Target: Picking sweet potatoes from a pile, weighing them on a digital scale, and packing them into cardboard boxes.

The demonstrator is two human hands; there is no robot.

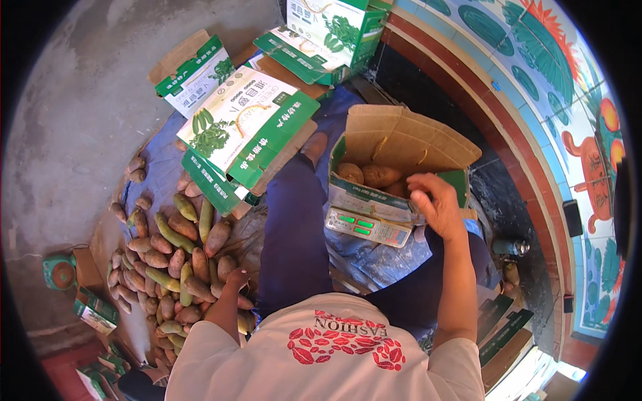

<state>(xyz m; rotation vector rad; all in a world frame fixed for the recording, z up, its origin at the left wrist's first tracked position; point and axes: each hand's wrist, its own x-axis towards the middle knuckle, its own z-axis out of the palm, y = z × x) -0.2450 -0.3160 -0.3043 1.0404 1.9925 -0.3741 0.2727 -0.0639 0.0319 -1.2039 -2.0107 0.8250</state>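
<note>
My right hand (438, 204) hangs over the near right corner of an open cardboard box (374, 200). Its fingers are loosely curved and apart, with nothing seen in them. Inside the box lie several brown sweet potatoes (381, 176). A weighing scale (368, 226) with lit green displays shows at the box's near side. On the left, my left hand (235, 279) reaches down to a heap of reddish-brown sweet potatoes (218, 238); its fingers are mostly hidden, so any grip is unclear. Long green vegetables (175, 234) are mixed into the heap.
White and green cartons (247, 127) stand ahead, left of the box, with more (334, 33) behind. A blue sheet (157, 144) covers part of the floor. At the right are a metal flask (511, 247) and a tiled, painted wall (588, 174). A green device (60, 272) sits far left.
</note>
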